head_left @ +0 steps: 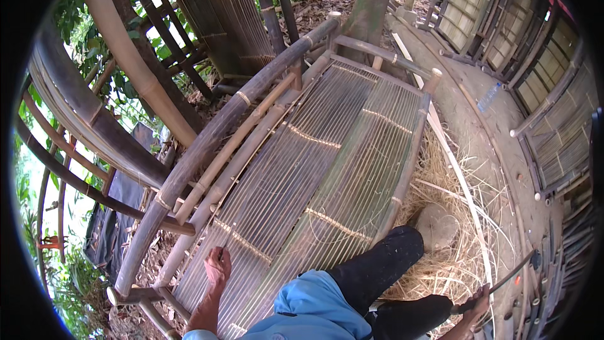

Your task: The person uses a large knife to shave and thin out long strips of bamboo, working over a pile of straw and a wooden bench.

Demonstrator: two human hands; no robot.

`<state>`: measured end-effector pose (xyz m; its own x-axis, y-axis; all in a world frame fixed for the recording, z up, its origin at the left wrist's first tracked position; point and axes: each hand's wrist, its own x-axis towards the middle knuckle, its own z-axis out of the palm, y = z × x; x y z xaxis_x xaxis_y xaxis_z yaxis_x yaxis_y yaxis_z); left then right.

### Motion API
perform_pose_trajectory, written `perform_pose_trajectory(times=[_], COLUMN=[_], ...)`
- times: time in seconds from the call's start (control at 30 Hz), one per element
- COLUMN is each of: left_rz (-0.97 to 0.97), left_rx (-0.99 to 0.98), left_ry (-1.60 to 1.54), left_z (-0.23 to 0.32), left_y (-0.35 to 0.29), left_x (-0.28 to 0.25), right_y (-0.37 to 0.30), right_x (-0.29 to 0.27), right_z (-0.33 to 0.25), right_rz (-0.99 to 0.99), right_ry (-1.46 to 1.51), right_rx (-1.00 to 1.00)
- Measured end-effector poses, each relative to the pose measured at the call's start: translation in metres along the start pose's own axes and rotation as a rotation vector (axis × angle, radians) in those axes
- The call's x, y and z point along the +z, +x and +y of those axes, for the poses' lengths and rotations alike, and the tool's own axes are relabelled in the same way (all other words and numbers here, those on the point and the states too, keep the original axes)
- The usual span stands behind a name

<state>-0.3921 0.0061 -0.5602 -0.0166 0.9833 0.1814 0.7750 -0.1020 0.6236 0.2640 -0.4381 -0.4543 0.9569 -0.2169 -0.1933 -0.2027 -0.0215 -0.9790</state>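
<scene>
My left hand (pixel 218 267) is closed, low over the slatted bamboo bench (pixel 296 170) on its left side. Something small and dark shows at its fingers, too small to name. Out to the right, beyond my knee, my right hand (pixel 479 305) is wrapped round the dark handle of a long knife (pixel 513 272). Its narrow blade slants up and away to the right. Under me the bench carries lengthwise slats bound by pale cross ties. A long pale bamboo strip (pixel 462 179) lies to the right of the bench, passing close to my right hand.
Straw-like shavings (pixel 456 258) cover the ground round a cut stump (pixel 437 226) by my knee. A bamboo rail (pixel 233 110) edges the bench's left side. Bamboo poles (pixel 138 69) lean at the left. A plastic bottle (pixel 489 97) lies near woven panels (pixel 560 145) at the right.
</scene>
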Motion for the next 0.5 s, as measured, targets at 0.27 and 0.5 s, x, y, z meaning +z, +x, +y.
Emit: perform_pose_trajectory(times=[0.27, 0.5], left_rz=[0.024, 0.267], left_rx=[-0.305, -0.21], left_ry=[0.069, 0.311], left_z=[-0.026, -0.095], left_y=[0.081, 0.063], left_x=[-0.031, -0.014], right_y=[0.0, -0.029], right_x=[0.018, 0.09], right_z=[0.006, -0.032], right_rz=[-0.089, -0.278], right_ry=[-0.025, -0.321], right_rx=[0.158, -0.043])
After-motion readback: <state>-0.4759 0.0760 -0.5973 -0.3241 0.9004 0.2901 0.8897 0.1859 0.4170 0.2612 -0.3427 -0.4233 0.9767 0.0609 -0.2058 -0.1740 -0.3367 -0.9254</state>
